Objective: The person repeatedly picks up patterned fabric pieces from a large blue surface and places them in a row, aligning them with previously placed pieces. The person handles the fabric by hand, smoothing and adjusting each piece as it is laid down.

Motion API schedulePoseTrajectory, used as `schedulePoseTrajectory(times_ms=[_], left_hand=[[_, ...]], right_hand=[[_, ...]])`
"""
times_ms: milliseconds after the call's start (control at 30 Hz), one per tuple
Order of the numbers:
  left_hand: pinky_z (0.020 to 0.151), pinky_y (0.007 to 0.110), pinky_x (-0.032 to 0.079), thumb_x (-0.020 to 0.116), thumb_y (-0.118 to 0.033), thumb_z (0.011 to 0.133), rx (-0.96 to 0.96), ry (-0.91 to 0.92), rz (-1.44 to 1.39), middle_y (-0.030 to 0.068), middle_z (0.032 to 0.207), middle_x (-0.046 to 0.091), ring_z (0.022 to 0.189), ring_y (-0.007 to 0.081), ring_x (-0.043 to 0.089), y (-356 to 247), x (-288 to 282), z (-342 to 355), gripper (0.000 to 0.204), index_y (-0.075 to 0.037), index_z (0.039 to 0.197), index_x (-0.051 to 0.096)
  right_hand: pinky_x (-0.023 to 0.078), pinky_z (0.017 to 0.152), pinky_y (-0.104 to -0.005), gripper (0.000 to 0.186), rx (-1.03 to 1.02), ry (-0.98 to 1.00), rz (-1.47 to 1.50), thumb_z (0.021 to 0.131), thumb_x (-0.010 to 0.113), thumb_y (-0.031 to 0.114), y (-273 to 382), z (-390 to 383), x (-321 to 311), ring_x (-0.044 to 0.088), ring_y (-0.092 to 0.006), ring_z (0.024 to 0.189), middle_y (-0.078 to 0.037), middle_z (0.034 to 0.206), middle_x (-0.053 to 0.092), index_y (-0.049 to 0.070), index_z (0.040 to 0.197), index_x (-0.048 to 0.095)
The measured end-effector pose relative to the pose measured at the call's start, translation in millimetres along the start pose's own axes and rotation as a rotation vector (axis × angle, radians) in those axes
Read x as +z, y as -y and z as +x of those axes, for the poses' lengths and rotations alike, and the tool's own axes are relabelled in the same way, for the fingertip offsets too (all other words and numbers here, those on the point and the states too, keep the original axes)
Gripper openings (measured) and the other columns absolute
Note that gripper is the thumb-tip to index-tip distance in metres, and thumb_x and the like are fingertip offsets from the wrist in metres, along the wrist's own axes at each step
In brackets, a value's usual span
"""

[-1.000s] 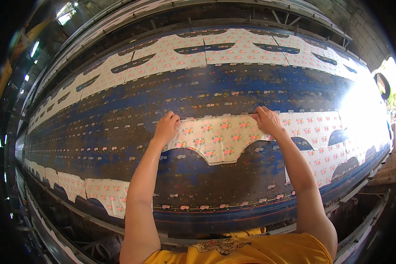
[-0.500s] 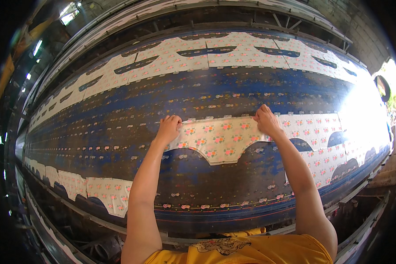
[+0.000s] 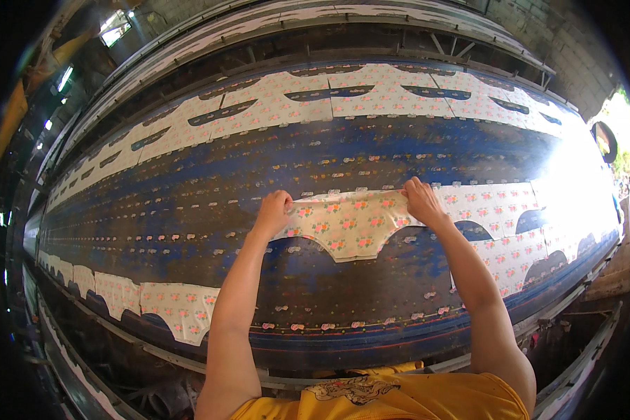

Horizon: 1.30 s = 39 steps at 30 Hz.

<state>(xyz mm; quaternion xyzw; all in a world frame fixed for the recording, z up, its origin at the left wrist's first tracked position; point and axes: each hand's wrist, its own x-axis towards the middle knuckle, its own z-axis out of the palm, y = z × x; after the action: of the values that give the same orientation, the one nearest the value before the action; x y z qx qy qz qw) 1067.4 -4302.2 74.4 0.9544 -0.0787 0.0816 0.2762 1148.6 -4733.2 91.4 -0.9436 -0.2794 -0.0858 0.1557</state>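
Cream, flower-printed, curve-cut cloth panel, between the long edges of a stained blue-and-brown desk, not yet released, upper edge pinched by left hand and right hand; flat white floral-print panels already line the far edge.

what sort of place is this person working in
Probably a fabric-printing workshop: a long, paint-stained table bears rows of matching flower-patterned fabric pieces, and a rough block wall stands beyond, suggesting an industrial building.

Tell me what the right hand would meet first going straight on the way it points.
The right hand would likely meet the far flowered cloth row, beyond dark tabletop; its height is unclear.
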Motion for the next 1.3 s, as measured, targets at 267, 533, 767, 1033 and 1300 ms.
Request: schedulePoseTrajectory(times_ms=[267,533,767,1033,1300], left_hand=[[0.069,0.034,0.047,0.06,0.002,0.094,0.007,-0.245,-0.268,0.0103,0.081,0.057,0.072,0.0241,0.056,-73,-71,-83,0.007,-0.002,0.092,0.054],[0.067,0.026,0.046,0.066,0.001,0.091,-0.105,-0.063,-0.48,-0.0004,0.078,0.061,0.071,0.0077,0.055,-112,-164,-191,0.005,-0.002,0.09,0.062],[0.071,0.03,0.05,0.069,-0.002,0.089,-0.2,0.07,-0.361,0.0051,0.079,0.065,0.073,0.0134,0.059,-108,-117,-237,0.006,-0.001,0.091,0.064],[0.085,0.047,0.048,0.069,-0.008,0.087,0.041,-0.173,0.107,0.0116,0.099,0.062,0.097,0.0357,0.059,-78,-23,-241,0.012,-0.003,0.096,0.062],[0.099,0.049,0.041,0.071,-0.019,0.088,0.15,-0.079,0.084,0.0129,0.117,0.057,0.115,0.0356,0.053,-84,12,-264,0.028,-0.005,0.111,0.062]], right_hand=[[0.05,0.069,-0.051,0.008,0.064,-0.077,0.243,0.095,0.059,0.006,73,-68,-103,0.066,-0.0434,0.083,-0.019,0.093,0.066,0.003,0.101,0.055],[0.05,0.061,-0.039,0.01,0.129,-0.021,0.469,0.092,0.07,0.011,136,-163,-196,0.064,-0.0279,0.062,-0.015,0.073,0.067,0.001,0.092,0.068],[0.046,0.06,-0.0412,0.019,0.172,0.137,0.512,0.093,0.07,0.019,130,-205,-139,0.061,-0.0271,0.063,-0.017,0.074,0.066,-0.001,0.094,0.068],[0.054,0.079,-0.0467,0.014,0.071,-0.081,0.002,0.09,0.069,0.015,93,-220,-58,0.064,-0.0358,0.094,-0.016,0.095,0.065,0.001,0.093,0.067],[0.047,0.099,-0.0452,0.029,-0.195,0.062,0.122,0.092,0.069,0.019,117,-246,-44,0.057,-0.0331,0.118,-0.015,0.121,0.061,0.003,0.115,0.065]])
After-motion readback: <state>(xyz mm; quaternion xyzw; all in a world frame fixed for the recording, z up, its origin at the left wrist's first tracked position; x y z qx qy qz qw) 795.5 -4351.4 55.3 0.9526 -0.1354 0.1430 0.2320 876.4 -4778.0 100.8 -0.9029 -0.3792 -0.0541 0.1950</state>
